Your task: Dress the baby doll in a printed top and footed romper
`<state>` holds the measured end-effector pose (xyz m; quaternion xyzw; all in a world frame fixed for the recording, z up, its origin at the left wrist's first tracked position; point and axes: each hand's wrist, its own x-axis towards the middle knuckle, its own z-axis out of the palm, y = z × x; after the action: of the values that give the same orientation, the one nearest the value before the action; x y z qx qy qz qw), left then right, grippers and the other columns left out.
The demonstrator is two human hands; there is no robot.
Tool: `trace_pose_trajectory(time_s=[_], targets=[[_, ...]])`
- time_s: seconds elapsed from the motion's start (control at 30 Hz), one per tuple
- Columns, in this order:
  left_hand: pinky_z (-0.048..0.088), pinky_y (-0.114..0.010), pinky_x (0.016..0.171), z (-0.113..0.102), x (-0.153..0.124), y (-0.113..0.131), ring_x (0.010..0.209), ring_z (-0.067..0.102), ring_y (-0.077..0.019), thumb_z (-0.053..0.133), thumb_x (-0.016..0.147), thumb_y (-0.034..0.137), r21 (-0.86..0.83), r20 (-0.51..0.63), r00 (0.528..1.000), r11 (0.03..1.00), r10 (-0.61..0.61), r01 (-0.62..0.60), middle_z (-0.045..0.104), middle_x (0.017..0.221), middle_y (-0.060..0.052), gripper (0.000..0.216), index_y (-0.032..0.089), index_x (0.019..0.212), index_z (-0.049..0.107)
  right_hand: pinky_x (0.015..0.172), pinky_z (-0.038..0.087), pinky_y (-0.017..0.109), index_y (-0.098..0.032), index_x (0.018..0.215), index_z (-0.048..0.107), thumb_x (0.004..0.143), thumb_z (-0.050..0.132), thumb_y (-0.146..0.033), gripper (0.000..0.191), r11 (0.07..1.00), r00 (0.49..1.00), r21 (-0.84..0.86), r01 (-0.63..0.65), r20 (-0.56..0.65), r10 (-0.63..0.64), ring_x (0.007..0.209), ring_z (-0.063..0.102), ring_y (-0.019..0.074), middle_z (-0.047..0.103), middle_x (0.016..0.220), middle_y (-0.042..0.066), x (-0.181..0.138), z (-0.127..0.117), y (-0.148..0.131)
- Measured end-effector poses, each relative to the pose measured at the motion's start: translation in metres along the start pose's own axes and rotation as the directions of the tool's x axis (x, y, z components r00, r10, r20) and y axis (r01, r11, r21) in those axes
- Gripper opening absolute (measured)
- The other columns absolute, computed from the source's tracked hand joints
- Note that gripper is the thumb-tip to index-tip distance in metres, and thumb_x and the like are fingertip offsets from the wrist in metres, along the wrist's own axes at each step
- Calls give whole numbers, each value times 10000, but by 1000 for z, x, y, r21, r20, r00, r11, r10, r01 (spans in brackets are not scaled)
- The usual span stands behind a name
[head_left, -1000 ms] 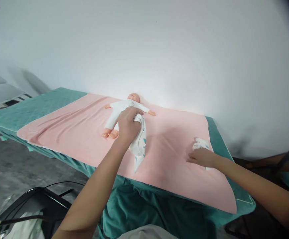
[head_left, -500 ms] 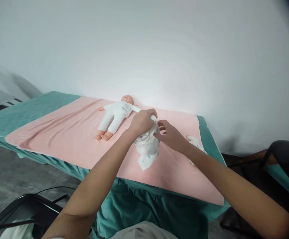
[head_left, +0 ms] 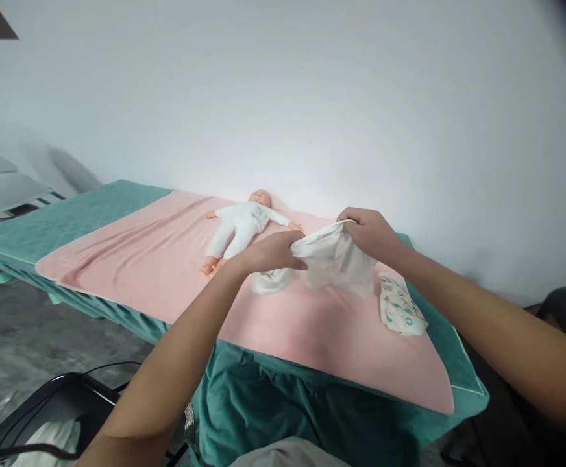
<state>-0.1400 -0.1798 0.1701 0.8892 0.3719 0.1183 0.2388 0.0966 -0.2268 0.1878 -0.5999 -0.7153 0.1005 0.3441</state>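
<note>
So both hands are on the same piece of white baby clothing (head_left: pixel 332 259), holding it up a little over the pink blanket (head_left: pixel 141 259). Left hand (head_left: pixel 270 251) has its fingers pinched closed on the near left edge of the cloth, right hand (head_left: pixel 368 233) is gripping the top edge on the far side, so the fabric is stretched out between them and sags down in the middle. A bunched bit of it hangs under the left hand and touches the blanket. Just to the right of that, lying flat on the blanket near its right edge, is a second folded garment (head_left: pixel 400 311) with a small green print on it. Baby doll (head_left: pixel 241 224) in a white onesie is on its back further away, close to the wall, arms spread out, just beyond the left hand. Pink blanket sits on a teal cover (head_left: pixel 69 217) draped over the table.
</note>
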Motion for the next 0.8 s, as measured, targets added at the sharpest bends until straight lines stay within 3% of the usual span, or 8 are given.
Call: trace_pose_trajectory(time_s=[0.1,0.27,0.43,0.5,0.57,0.63,0.7,0.8], targets=[[407,-271,572,-2,-5,8,707,584,-184,679,721,518,-198,20,999,980,-27,30,610,773,9,330,235,880,619,674,403,257,-189,836,639,789,406,-232,241,994,998,95,-47,-42,51,766,564,159,667,855,8,-2,-11,5],[383,-272,557,-6,-14,11,626,525,-153,548,831,545,-290,-180,982,957,-61,6,536,687,3,342,210,770,582,696,417,265,-195,889,647,839,477,-377,254,994,995,51,-99,37,97,811,586,174,682,922,23,-17,-24,23],[371,-286,590,-3,-13,-1,636,539,-176,533,866,446,-4,-329,944,999,-38,38,562,663,-2,265,217,735,562,687,394,269,-234,890,649,835,468,-311,204,986,989,-158,-45,133,67,761,575,167,685,882,3,-35,-35,38],[365,-293,609,0,-12,-8,681,559,-199,537,857,367,150,-382,924,987,3,59,600,695,-9,176,226,762,583,654,377,269,-241,875,644,820,462,-288,196,972,989,-212,-100,81,120,708,557,161,669,806,-3,-41,-38,47],[366,-287,610,2,-13,-14,698,570,-204,545,833,317,174,-409,913,981,-6,84,621,722,-9,109,233,799,606,640,373,266,-239,852,636,810,456,-282,190,966,984,-190,-177,-7,179,692,549,160,652,767,-4,-47,-40,58],[377,-271,590,1,-15,-22,682,577,-192,554,819,331,43,-385,919,992,-90,116,628,737,-1,120,234,842,621,635,390,262,-227,855,628,808,455,-303,194,967,967,-61,-247,-84,241,719,561,168,658,800,9,-53,-40,72],[392,-255,563,-2,-16,-31,673,588,-180,568,815,394,-157,-271,944,977,-186,147,632,757,5,191,231,896,624,607,408,257,-212,907,625,810,461,-345,232,943,942,105,-317,-83,326,720,576,176,667,831,28,-57,-39,89],[428,-253,573,-4,-8,-51,732,617,-192,600,789,477,-317,-41,977,930,-209,185,638,798,-6,289,216,913,618,567,422,257,-196,968,629,806,492,-398,293,874,887,181,-451,195,418,685,598,183,677,823,39,-54,-34,120]])
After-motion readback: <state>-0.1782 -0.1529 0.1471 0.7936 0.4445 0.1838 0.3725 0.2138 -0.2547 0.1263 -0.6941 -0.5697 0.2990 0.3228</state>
